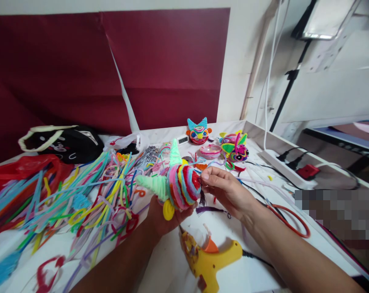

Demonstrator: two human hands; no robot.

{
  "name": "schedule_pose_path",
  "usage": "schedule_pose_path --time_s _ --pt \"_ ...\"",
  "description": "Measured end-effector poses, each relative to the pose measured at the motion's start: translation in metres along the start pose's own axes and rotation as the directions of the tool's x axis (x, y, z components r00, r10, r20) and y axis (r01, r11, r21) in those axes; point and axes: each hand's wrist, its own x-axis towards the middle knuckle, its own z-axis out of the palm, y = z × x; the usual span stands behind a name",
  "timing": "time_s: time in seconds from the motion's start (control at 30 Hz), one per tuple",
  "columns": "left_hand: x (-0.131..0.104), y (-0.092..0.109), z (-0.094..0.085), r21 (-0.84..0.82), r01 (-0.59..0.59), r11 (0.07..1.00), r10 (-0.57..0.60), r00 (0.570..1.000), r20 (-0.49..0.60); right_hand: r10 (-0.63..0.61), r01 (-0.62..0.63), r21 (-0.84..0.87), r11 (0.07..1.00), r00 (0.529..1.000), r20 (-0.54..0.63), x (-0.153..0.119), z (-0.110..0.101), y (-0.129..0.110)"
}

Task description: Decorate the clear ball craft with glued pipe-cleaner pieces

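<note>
A round pipe-cleaner craft (184,185) with rainbow stripes is gripped from below by my left hand (166,217). It has mint-green pointed ears, a small yellow loop and a red end facing right. At that red end, the thumb and fingers of my right hand (223,185) are pinched together. A dark tassel (202,198) hangs just under those fingertips, its top hidden. Below, a purple tassel (210,209) with a small ring lies on the table. Nearer to me rests a yellow hot glue gun (215,264), close to an orange piece (211,245).
Loose pipe cleaners (95,199) cover the left side. A blue-eared craft head (198,132) and a pink-and-yellow craft (235,147) stand at the back. A power strip (286,169) with plugs lies by the right ledge. Cables and an orange-red loop (304,228) lie right of my arm.
</note>
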Motion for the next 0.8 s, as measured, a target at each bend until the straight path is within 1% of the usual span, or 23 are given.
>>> schedule_pose_path --time_s 0.17,0.3,0.4,0.53,0.67,0.8 --pt "-0.0003 0.0002 -0.0019 -0.010 0.006 1.000 -0.006 1.000 0.019 -0.009 0.009 0.009 1.000 1.000 0.008 -0.0004 -0.0002 0.0004" --pt "0.0004 -0.0007 -0.0007 -0.007 -0.002 1.000 0.002 1.000 0.019 -0.036 0.035 -0.021 0.999 0.999 -0.022 -0.0010 0.0009 -0.0004" --pt "0.0011 -0.0014 -0.0002 0.000 -0.008 1.000 0.008 1.000 -0.009 -0.070 0.066 -0.076 0.995 0.996 -0.048 -0.0016 0.0013 -0.0006" --pt "0.0013 -0.0019 0.0001 0.000 -0.016 1.000 0.016 0.999 -0.041 -0.128 0.123 -0.148 0.981 0.992 -0.020 -0.0030 0.0027 -0.0016" --pt "0.0019 -0.0020 0.0005 0.024 -0.025 0.999 0.026 0.999 -0.034 -0.203 0.197 -0.248 0.949 0.979 0.000 -0.0047 0.0036 -0.0038" --pt "0.0033 -0.0018 0.0007 0.048 -0.027 0.998 0.028 0.999 -0.018 -0.269 0.260 -0.369 0.892 0.963 0.028 -0.0061 0.0005 -0.0026"
